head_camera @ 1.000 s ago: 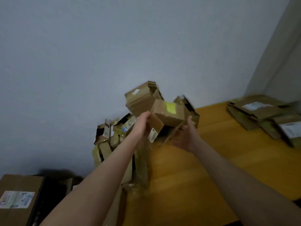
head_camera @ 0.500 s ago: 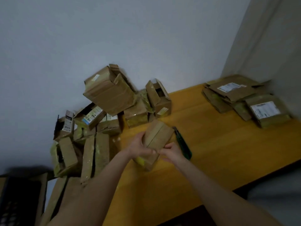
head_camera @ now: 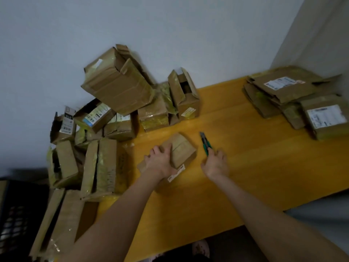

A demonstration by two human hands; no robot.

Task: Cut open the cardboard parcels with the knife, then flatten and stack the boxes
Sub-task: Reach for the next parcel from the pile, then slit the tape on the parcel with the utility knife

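Your left hand lies palm down on the parcel, fingers spread over its top and left side, pressing on it rather than curling round it. Your right hand sits just right of the parcel with its fingers bent over the near end of the knife; you cannot tell from this view whether they have closed round the handle or only touch it. The knife has a green handle, and its blade end points away from you towards the wall. It is beside the parcel but not touching it. The parcel is a small brown box that sits at an angle on the yellow table, about mid-table in front of you, with a white label on its near side. To your left a pile of cardboard boxes leans against the wall, several with flaps open and yellowish tape on them, and some of it spills past the table's left end. At the far right of the table, well apart from your hands, lies a stack of flattened boxes with white labels facing up. A dark crate shows at the lower left, beyond the table.
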